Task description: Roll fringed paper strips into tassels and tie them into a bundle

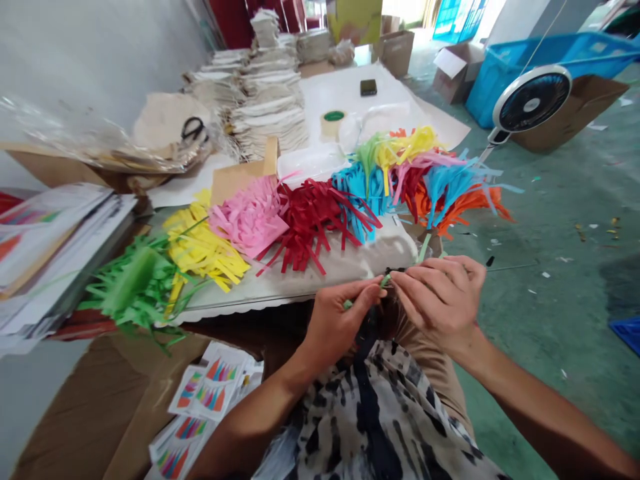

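Note:
Both hands meet at the table's front edge over a small twisted piece of light green tissue paper [385, 280]. My left hand [337, 320] pinches it between thumb and fingertips, and a bit of green shows below that thumb. My right hand [443, 300] is closed at the other end, its fingers covering part of the paper. A pale green strip [425, 247] sticks up behind the right knuckles. Fringed tissue bundles lie beyond: green [133, 280], yellow [203, 247], pink [250, 217], dark red [317, 217] and blue [363, 190].
More mixed-colour tassels [420, 160] lie at the table's right edge, near a clipped fan [535, 100]. Stacked cloth bundles [267, 100], tape [333, 123], a phone [369, 87] and scissors [193, 129] are farther back. Printed sheets [50, 260] pile up at left.

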The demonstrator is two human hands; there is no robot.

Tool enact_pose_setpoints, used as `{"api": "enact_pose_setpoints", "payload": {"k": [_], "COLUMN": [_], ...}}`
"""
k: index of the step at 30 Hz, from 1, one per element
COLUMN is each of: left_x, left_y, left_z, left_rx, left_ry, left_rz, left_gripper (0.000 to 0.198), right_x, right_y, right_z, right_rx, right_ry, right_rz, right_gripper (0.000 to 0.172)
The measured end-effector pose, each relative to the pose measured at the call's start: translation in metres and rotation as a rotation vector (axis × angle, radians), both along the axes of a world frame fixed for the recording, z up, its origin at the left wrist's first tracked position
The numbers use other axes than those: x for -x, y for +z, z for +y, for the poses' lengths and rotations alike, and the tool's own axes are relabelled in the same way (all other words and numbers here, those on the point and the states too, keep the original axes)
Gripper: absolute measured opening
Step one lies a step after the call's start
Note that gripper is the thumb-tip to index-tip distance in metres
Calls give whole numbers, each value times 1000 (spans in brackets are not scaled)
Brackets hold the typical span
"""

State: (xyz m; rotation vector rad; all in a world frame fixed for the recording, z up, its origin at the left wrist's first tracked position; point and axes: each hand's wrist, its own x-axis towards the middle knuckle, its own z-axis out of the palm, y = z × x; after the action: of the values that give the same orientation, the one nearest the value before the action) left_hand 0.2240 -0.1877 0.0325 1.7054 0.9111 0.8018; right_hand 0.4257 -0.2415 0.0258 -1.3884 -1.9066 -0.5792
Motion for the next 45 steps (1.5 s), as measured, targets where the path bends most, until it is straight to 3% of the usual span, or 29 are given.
{"api": "enact_pose_setpoints", "payload": {"k": [3,5,7,10,13,17,20,25,32,35,37,40,45], "left_x": [-2,-3,-3,-5,-8,-11,-11,-6,3,12,20,30,31], "left_y": [12,12,9,7,9,12,13,17,10,12,15,15,1], "left_z": [2,3,4,8,16,28,35,41,48,61,73,88,96], "left_rx": [507,673,735,695,563,545,538,486,417,406,409,432,473], "left_ry": [-103,-110,-99,-67,-32,-55,-2,41,90,181,226,221,155], "left_rz": [-234,-340,-394,-392,-401,-429,-422,-415,-446,-460,-443,-381,-396], "left_gripper": [26,25,25,24,21,20,24,25,25,25,26,28,28], "right_x": [2,6,11,17,20,22,22,20,33,37,36,35,42], "right_y": [9,10,11,12,14,17,23,36,34,39,47,58,52], "right_z": [1,1,3,7,14,27,35,43,63,99,141,223,346], "right_rx": [-55,-52,4,166,375,466,462,595,481,500,524,558,774], "right_ry": [22,48,83,149,198,253,288,357,307,351,316,-11,-138], "right_rz": [91,214,380,695,995,1177,1187,1053,977,853,677,223,37], "right_gripper": [21,18,14,6,12,21,24,20,22,26,32,33,22]}}
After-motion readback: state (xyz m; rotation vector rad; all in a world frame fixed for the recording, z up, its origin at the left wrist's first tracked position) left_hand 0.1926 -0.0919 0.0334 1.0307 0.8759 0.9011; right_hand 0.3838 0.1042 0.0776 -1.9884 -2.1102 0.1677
